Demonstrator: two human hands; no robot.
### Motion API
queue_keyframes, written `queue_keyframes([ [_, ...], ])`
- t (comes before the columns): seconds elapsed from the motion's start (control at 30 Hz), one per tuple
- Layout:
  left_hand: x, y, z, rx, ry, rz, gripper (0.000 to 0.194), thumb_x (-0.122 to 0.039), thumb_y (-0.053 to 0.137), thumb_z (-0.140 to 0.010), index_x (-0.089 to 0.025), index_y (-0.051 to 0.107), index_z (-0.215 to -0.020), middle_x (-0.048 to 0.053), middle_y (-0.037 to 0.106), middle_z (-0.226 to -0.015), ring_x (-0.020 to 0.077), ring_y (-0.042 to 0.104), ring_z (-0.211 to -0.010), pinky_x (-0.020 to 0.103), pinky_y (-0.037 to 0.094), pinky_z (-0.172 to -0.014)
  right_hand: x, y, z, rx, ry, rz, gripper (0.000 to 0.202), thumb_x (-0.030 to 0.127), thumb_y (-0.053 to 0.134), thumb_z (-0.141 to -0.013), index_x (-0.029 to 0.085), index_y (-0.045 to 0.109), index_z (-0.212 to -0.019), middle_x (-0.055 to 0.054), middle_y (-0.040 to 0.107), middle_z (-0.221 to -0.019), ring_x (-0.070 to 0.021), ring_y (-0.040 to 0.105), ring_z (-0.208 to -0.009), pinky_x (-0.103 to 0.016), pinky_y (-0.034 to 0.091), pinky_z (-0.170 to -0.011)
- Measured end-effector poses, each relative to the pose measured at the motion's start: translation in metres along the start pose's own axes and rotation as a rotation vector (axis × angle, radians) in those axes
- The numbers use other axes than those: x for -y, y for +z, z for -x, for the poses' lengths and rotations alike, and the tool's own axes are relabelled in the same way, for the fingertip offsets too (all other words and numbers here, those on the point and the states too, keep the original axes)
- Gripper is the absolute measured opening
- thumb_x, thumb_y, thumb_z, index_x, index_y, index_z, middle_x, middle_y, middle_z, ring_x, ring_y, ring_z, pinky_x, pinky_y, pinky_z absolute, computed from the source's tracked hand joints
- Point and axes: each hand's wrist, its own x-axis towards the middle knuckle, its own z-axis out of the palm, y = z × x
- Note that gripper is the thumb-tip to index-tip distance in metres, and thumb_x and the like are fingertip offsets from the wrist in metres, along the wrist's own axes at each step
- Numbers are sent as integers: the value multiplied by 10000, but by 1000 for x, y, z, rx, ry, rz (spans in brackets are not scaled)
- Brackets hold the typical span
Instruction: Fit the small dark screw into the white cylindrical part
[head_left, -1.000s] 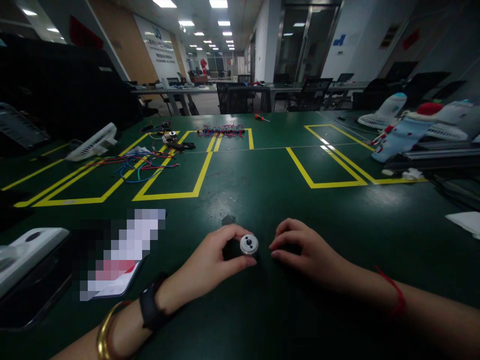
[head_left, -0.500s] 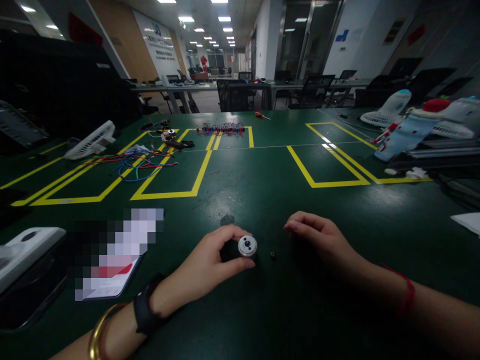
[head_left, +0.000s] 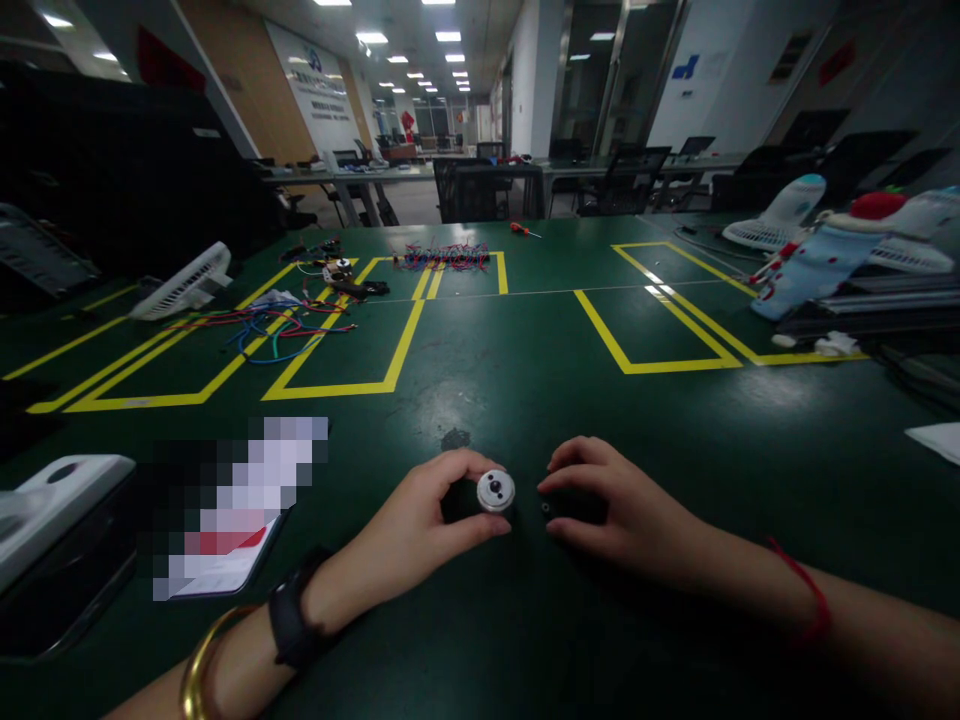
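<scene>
My left hand (head_left: 439, 505) grips a round silver metal cylinder (head_left: 496, 490) between thumb and fingers. Its top face shows a dark centre and small dark holes; its lower part is mostly hidden from above. A tiny dark metal piece (head_left: 546, 508), too small to name, lies on the green table just right of the cylinder. Around that piece, my right hand (head_left: 611, 495) is open, thumb and fingertips apart on either side of it. I cannot tell whether any fingertip touches it.
A phone (head_left: 232, 560) with a blurred screen lies left of my left arm. Beyond are loose wires (head_left: 277, 325), a wire bundle (head_left: 442, 258), a small white fan (head_left: 184, 283) and an orange screwdriver (head_left: 523, 230). A blue bottle-like object (head_left: 814, 265) stands at the right. Yellow tape marks the table (head_left: 510, 400).
My right hand has moved left and spread its thumb and fingers around the tiny dark piece. My left hand holds the cylinder in the same place.
</scene>
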Motion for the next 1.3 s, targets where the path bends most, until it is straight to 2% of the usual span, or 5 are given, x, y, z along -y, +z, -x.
queue_keyframes([
  [0.3,1,0,0,-1,18,-21,232,-251,732,-816,-212,617,-1014,14,654,-993,206,606,-921,306,460,-816,26,3,-14,-96,-57,-127,126,214,619,-880,213,674,-992,-44,579,-1018,-159,587,-889,-293,504,-773],
  [0.6,4,2,1,-9,39,-43,253,-255,732,-824,-218,605,-1039,0,636,-1011,196,589,-920,294,446,-804,50,14,-36,-64,-177,-67,75,174,624,-864,185,673,-918,-32,601,-946,-140,584,-848,-264,474,-766],
  [0.93,4,2,1,-12,41,-36,241,-285,729,-827,-211,610,-1022,11,646,-1005,205,594,-920,308,448,-801,49,8,-18,-44,-224,-97,350,158,640,-824,236,606,-1163,-66,595,-1163,-194,581,-1036,-331,479,-884],
  [1.07,3,1,1,-5,45,-19,247,-233,735,-821,-219,609,-1033,4,647,-1013,198,596,-934,307,447,-821,35,4,-10,-115,-5,-196,385,241,646,-844,241,546,-1216,-63,612,-1133,-189,605,-950,-337,514,-792],
  [1.3,3,0,2,0,36,-9,279,-241,743,-816,-225,605,-1058,5,646,-1038,198,600,-958,309,450,-843,0,2,-1,-237,325,-607,225,355,655,-853,221,603,-1026,-24,639,-966,-149,620,-814,-314,518,-742],
])
